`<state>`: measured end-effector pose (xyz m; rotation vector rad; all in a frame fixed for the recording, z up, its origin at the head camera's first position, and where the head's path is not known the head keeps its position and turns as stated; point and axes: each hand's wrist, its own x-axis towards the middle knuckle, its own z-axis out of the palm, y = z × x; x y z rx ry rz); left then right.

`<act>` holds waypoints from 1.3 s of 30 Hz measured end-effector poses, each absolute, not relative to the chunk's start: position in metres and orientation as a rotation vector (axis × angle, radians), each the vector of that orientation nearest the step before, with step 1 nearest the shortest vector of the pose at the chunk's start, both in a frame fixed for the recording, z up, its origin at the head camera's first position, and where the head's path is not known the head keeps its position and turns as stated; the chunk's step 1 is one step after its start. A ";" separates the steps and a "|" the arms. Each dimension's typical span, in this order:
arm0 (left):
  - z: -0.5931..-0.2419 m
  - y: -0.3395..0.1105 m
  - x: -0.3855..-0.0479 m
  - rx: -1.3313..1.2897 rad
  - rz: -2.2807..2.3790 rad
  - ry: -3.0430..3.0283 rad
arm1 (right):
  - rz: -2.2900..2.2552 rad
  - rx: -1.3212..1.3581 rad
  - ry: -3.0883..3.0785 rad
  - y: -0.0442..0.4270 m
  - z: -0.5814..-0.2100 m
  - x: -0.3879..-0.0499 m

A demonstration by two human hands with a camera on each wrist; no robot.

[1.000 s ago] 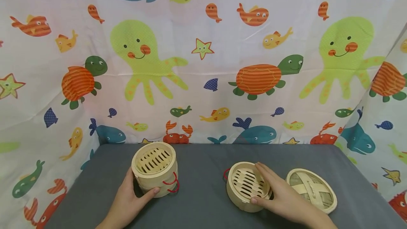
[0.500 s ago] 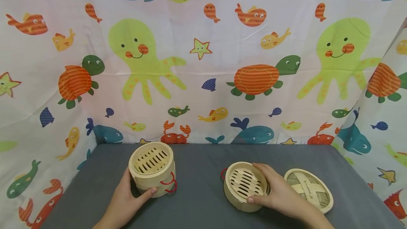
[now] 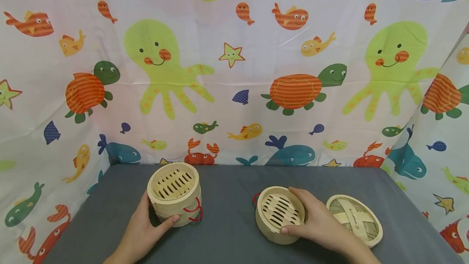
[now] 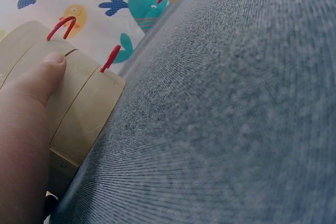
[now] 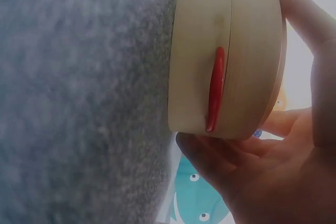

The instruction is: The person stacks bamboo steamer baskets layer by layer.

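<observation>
Left hand (image 3: 141, 227) is wrapped round the taller steamer stack (image 3: 175, 196) on the bench (image 3: 227, 215), tiers already piled; right hand (image 3: 318, 224) grips the shorter basket (image 3: 279, 213), well apart. Woven lid (image 3: 354, 220) lies beside that, capping neither. I'd guess partway: joining and lidding left.

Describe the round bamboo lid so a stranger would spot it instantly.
On the dark gray table, look right of the person's right hand. The round pale bamboo lid lies there; unlike the hand-held slotted bamboo steamers, it is shallow and crossed by broad strips.
</observation>
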<state>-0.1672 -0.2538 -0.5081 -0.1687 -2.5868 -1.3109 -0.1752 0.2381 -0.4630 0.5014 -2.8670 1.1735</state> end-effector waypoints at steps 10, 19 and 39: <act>-0.508 -0.256 -0.167 -0.155 -1.324 -2.586 | 1.094 0.528 -2.861 0.233 -0.461 -0.174; -0.511 -0.257 -0.166 -0.141 -1.311 -2.571 | 1.055 0.490 -2.877 0.225 -0.457 -0.176; -0.510 -0.255 -0.168 -0.134 -1.324 -2.561 | 1.047 0.504 -2.776 0.208 -0.444 -0.175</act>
